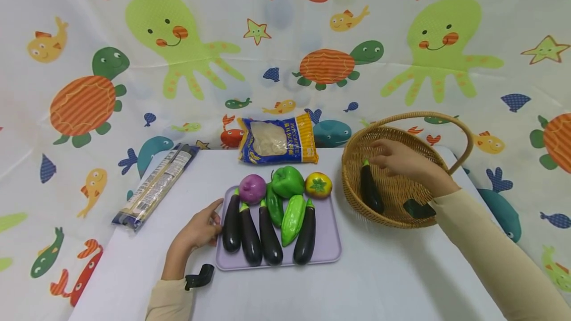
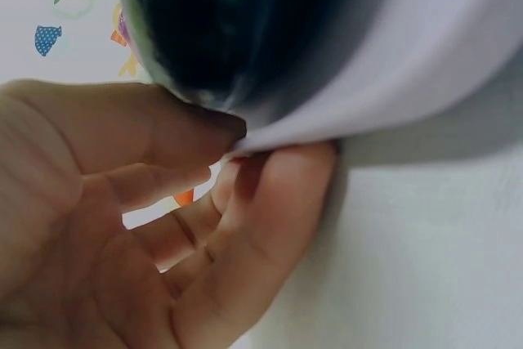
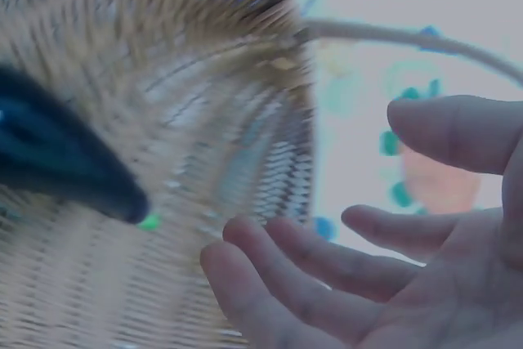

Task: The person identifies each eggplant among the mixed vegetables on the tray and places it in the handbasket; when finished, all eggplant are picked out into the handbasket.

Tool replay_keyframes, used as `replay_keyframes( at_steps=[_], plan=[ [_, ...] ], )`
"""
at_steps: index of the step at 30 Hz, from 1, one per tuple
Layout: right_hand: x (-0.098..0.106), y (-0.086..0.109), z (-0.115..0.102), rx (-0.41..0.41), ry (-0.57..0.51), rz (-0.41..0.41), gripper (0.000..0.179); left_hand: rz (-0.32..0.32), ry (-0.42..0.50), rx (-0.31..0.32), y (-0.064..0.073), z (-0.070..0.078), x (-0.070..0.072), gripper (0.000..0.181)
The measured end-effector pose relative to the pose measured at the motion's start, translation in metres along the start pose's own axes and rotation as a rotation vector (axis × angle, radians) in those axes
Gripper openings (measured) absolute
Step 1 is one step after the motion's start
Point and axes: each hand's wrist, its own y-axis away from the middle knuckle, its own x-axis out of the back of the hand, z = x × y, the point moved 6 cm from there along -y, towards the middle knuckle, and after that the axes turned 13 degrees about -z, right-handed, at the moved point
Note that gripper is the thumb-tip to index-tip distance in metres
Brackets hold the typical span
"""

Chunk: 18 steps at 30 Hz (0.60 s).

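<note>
My left hand [image 1: 198, 229] pinches the left rim of a lilac tray [image 1: 327, 232], thumb on top and fingers beneath in the left wrist view. Just inside that rim lies an eggplant [image 1: 231, 227], with several more eggplants [image 1: 269, 237] beside it. The tray also carries a purple onion [image 1: 253, 188], a green bell pepper [image 1: 287, 182], a dark green pepper [image 1: 275, 207] and a light green one [image 1: 293, 219]. Over the wicker basket [image 1: 401, 192], my right hand [image 1: 397, 160] has its fingers spread and holds nothing. One eggplant [image 1: 370, 187] lies in the basket, below those fingers.
A round yellow-and-red fruit [image 1: 318, 185] sits at the tray's back right corner. Behind the tray is a blue-and-yellow pasta bag [image 1: 278, 138]. A long, flat clear packet [image 1: 156, 187] lies at the left. The basket's handle [image 1: 464, 137] arches up at the right.
</note>
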Motion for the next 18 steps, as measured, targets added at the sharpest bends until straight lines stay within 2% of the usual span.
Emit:
replay_keyframes(
  at_steps=[5, 8, 11, 15, 18],
  plan=[
    [-0.007, 0.03, -0.023, 0.04, 0.107, 0.12, 0.064, 0.001, -0.007, -0.003, 0.0, 0.001, 0.001, 0.081],
    [-0.02, 0.049, -0.041, 0.054, 0.141, 0.181, 0.064, 0.001, -0.005, 0.001, 0.001, 0.001, 0.002, 0.08],
    [-0.037, 0.061, -0.06, 0.11, 0.175, 0.222, 0.063, -0.005, -0.002, -0.001, 0.001, 0.002, 0.001, 0.08],
    [-0.066, 0.066, -0.082, 0.203, 0.244, 0.258, 0.06, -0.005, 0.005, -0.01, 0.001, 0.001, 0.001, 0.079],
    [-0.094, 0.06, -0.088, 0.247, 0.242, 0.231, 0.06, -0.012, 0.014, -0.018, 0.0, 0.001, -0.001, 0.079]
  ],
)
